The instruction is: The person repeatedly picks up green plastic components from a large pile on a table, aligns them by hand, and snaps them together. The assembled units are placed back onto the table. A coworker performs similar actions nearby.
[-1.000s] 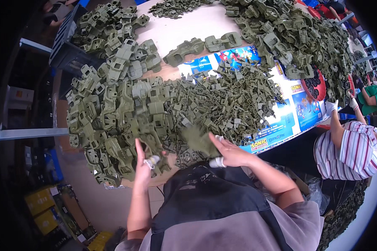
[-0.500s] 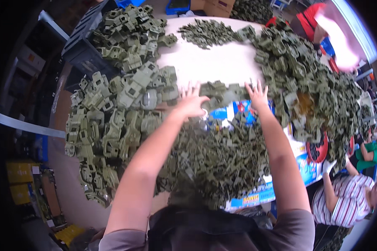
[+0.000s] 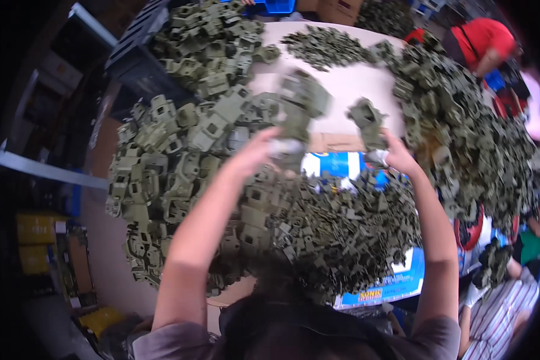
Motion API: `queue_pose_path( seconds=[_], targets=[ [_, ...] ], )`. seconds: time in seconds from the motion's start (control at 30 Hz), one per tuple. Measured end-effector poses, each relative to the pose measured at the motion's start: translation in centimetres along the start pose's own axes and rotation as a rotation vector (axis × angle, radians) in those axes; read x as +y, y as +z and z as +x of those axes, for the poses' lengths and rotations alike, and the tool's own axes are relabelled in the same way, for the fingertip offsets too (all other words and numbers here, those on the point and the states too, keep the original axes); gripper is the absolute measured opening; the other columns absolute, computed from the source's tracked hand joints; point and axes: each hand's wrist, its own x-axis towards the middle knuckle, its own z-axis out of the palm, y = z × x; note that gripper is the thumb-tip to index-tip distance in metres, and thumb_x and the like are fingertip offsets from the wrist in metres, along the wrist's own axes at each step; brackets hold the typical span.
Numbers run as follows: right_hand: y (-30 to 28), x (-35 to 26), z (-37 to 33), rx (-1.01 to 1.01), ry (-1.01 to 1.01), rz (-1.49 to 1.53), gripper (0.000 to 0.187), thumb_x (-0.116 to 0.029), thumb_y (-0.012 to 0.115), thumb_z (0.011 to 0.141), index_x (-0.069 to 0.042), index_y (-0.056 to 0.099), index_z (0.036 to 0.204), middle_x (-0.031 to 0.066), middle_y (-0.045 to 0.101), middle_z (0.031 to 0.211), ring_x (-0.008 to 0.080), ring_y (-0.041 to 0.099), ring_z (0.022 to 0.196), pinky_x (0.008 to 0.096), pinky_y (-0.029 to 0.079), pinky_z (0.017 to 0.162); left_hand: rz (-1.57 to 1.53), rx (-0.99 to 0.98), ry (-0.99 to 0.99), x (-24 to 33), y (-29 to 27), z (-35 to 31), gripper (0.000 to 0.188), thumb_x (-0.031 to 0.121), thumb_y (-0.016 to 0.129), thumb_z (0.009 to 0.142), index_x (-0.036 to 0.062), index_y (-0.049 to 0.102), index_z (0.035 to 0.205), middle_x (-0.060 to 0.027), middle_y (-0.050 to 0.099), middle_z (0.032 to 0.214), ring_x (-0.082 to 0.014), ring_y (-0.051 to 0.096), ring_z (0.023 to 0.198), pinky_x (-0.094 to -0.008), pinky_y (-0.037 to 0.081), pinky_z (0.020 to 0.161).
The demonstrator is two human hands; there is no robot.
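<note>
My left hand (image 3: 275, 146), blurred by motion, is closed on olive-green molded plastic parts (image 3: 299, 111) that look like toy vehicle shells. They are held over the pale tabletop; how many there are is smeared. On the right, my right hand (image 3: 397, 157) grips a smaller olive-green plastic part (image 3: 367, 119), standing up from the fingers. Both hands seem to have whitish coverings on some fingertips. Between them lie a blue printed cardboard sheet (image 3: 333, 163) and a strip of brown cardboard (image 3: 336, 142). Just below, small green parts (image 3: 348, 222) form a heap.
Larger shells (image 3: 213, 129) pile up at left, beside a dark grey crate (image 3: 141, 69). A long heap of green parts (image 3: 462, 126) lines the right. Flat small parts (image 3: 324, 47) lie at the table's far side. Co-workers in a red shirt (image 3: 485, 42) and a striped shirt (image 3: 504, 318) are at right.
Both hands, earlier spread empty over the parts by the cardboard, now hold green parts lifted off the table. More blue and brown cardboard shows between them. The view has shifted slightly.
</note>
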Motion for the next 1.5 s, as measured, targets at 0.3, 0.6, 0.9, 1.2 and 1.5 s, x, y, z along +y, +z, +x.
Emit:
queue_pose_path(
  seconds=[0.3,0.6,0.9,1.2,1.5],
  targets=[
    [10.8,-8.2,-0.9,-0.771,-0.175,1.103,0.069,-0.029,0.061,0.084,-0.007,0.027,0.14,0.0142,0.038,0.139,0.0254,0.043,0.124,0.0394,0.037,0.103,0.112,0.595,0.098,5.3,-9.8,-18.0,0.061,0.025,0.065,0.081,-0.0032,0.041,0.129,-0.01,0.056,0.118,-0.017,0.047,0.115,-0.0303,0.03,0.101],
    [16.3,-12.8,0.2,-0.408,-0.163,0.809,0.062,-0.033,0.058,0.086,-0.011,0.033,0.138,0.011,0.045,0.132,0.0209,0.043,0.121,0.0389,0.034,0.102,-0.217,0.616,0.044,1.3,-15.8,-24.7,0.041,0.028,0.062,0.084,0.0037,0.055,0.115,-0.0057,0.058,0.114,-0.0152,0.053,0.106,-0.029,0.039,0.093],
    [-15.8,9.7,-7.1,0.8,-0.125,0.703,0.06,-0.037,0.062,0.082,-0.008,0.043,0.13,0.0108,0.056,0.116,0.0236,0.053,0.107,0.0418,0.042,0.092,-0.772,0.475,0.187,1.5,-13.9,-27.4,0.052,0.035,0.063,0.082,0.0091,0.049,0.125,-0.0115,0.053,0.124,-0.0358,0.05,0.113,-0.0617,0.036,0.093],
    [-32.2,31.8,-14.2,1.242,0.378,-1.145,0.068,-0.026,0.058,0.079,-0.03,0.028,0.14,0.0213,0.053,0.12,0.0413,0.05,0.107,0.0483,0.043,0.087,-0.613,0.383,0.278,0.9,-14.8,-26.4,0.043,0.03,0.063,0.082,0.0079,0.054,0.118,-0.0098,0.059,0.114,-0.0233,0.057,0.106,-0.0429,0.046,0.09],
    [-29.0,35.3,-14.6,0.715,0.264,-0.751,0.052,-0.013,0.059,0.079,-0.009,0.046,0.129,0.0202,0.046,0.13,0.033,0.043,0.123,0.0368,0.035,0.101,0.68,0.684,-0.245,2.9,-9.6,-21.1,0.049,0.023,0.073,0.075,-0.0023,0.057,0.113,-0.0041,0.062,0.092,-0.0108,0.052,0.081,-0.0244,0.041,0.071]
  ],
)
